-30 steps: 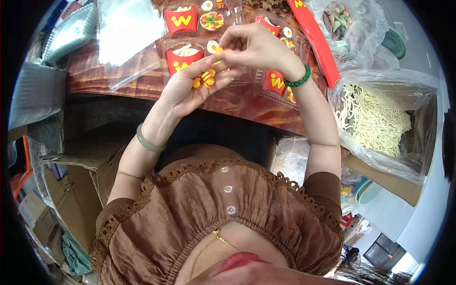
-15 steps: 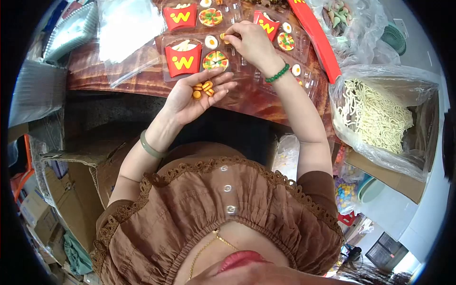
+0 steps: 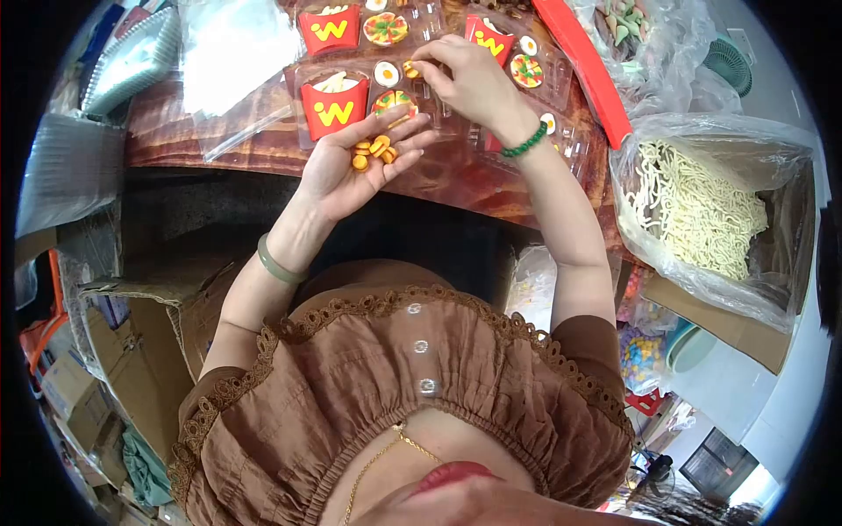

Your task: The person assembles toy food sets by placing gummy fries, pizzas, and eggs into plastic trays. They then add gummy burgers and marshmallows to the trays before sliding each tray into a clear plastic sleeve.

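Note:
My left hand (image 3: pixel 351 171) is palm up below the clear plastic trays, fingers stretched out, holding several small orange-yellow burger-like pieces (image 3: pixel 378 146). Up at a tray, my right hand (image 3: pixel 465 77) pinches a similar orange-yellow piece (image 3: pixel 410 70) between thumb and fingers, beside a mini fried egg (image 3: pixel 386 74). That tray also has a red fries box (image 3: pixel 334 107) with a yellow logo and a mini pizza (image 3: pixel 392 102), partly covered by my left fingers. To the right, another tray bears a red fries box (image 3: pixel 489 40), an egg (image 3: pixel 528 46) and a pizza (image 3: pixel 526 71).
A long red strip (image 3: pixel 583 74) lies along the table's right side. Beyond it stands a plastic-lined carton of cream noodle-like strands (image 3: pixel 697 206). Clear plastic bags (image 3: pixel 237 66) lie at left, near stacked clear trays (image 3: pixel 132 57). A cardboard box (image 3: pixel 140 351) sits below left.
The view has shifted slightly. My right hand stays at the same tray spot with the small piece at its fingertips. My left hand still bears its pieces, its fingers a little more spread.

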Tool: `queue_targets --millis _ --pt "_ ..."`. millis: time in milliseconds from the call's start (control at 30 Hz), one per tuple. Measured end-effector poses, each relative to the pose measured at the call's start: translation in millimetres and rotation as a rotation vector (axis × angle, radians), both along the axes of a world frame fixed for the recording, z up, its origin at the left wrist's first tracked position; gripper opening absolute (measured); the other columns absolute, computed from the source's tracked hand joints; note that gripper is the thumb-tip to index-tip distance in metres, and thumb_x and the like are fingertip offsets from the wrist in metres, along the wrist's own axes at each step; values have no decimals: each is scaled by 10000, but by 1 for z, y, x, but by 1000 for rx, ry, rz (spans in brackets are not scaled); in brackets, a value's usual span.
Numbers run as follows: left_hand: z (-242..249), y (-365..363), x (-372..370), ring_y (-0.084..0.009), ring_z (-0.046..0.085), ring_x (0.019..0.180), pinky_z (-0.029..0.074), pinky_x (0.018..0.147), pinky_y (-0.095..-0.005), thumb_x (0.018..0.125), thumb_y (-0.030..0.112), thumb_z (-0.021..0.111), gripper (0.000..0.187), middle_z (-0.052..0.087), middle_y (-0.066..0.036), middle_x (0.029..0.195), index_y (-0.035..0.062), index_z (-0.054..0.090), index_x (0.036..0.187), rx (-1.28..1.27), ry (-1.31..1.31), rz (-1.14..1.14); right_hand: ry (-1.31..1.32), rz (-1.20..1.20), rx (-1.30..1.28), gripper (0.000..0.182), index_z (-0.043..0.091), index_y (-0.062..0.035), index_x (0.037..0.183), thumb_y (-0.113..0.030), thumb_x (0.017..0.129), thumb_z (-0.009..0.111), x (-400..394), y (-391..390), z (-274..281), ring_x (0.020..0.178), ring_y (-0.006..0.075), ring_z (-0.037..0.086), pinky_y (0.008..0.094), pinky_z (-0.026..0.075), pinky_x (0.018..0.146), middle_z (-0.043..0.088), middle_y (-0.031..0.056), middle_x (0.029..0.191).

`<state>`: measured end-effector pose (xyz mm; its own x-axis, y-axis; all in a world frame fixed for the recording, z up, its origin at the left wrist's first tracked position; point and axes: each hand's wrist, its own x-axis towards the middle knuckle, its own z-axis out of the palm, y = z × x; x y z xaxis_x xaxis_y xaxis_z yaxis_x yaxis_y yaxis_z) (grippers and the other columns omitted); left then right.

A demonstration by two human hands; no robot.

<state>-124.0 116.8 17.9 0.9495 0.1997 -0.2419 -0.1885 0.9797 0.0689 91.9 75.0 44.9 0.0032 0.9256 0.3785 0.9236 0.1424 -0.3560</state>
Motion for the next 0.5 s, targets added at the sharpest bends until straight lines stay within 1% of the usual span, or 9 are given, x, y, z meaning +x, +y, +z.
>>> queue_targets --millis 100,167,200,233,300,333,400,433,500 --pt "-2 0 5 -319 487 1221 459 1008 -402 1016 192 343 405 451 -210 1334 -42 396 1343 -27 -76 46 502 231 -250 235 666 -27 984 -172 804 710 -20 -30 35 729 191 628 278 498 661 630 89 829" --pt "-6 -1 17 -229 496 1174 444 1001 -370 1023 189 334 403 492 -156 1276 -36 395 1351 -27 -188 46 346 269 -262 287 648 -23 957 -205 753 735 -30 -42 49 843 283 651 347 517 733 670 136 896" --pt "-5 -4 23 -229 496 1174 444 1001 -370 1023 189 334 403 492 -156 1276 -36 395 1351 -27 -193 33 435 228 -308 260 631 -17 945 -174 758 720 -32 -49 48 852 304 645 352 518 729 662 149 913" --pt "-5 -7 29 -220 499 1162 447 992 -362 1023 192 337 403 500 -144 1258 -36 396 1351 -32 -201 36 432 216 -307 260 631 -17 945 -174 758 720 -34 -55 49 852 304 645 352 518 729 662 149 913" --pt "-3 -12 43 -209 506 1149 449 984 -346 1026 196 346 394 506 -132 1247 -35 411 1338 -54 -238 44 385 127 -150 208 620 -19 935 -135 775 687 -35 -63 49 853 314 638 363 518 726 651 145 935" --pt "0 -15 49 -209 506 1149 449 984 -346 1026 196 346 394 506 -132 1247 -35 411 1338 -56 -243 29 309 154 -54 263 643 -52 1033 -109 781 689 -30 -66 36 726 244 636 310 503 630 649 99 861" --pt "9 -24 63 -199 516 1136 444 993 -334 1026 195 350 384 519 -126 1228 -35 422 1324 132 49 65 266 130 8 254 649 -53 1023 -100 776 688 -26 -74 30 723 252 632 312 503 628 647 102 854" --pt "5 -26 69 -207 551 1086 479 957 -335 1026 183 353 342 538 -134 1194 -34 457 1269 92 91 77 226 126 68 245 655 -53 1012 -92 772 687 -23 -77 32 720 260 629 314 503 627 645 106 847" --pt "-5 -25 80 -224 564 1063 499 934 -343 1025 178 357 321 544 -145 1181 -33 468 1241 25 62 5 399 -16 3 187 669 -43 965 -78 782 693 -17 -92 39 734 170 639 281 506 639 666 75 885"
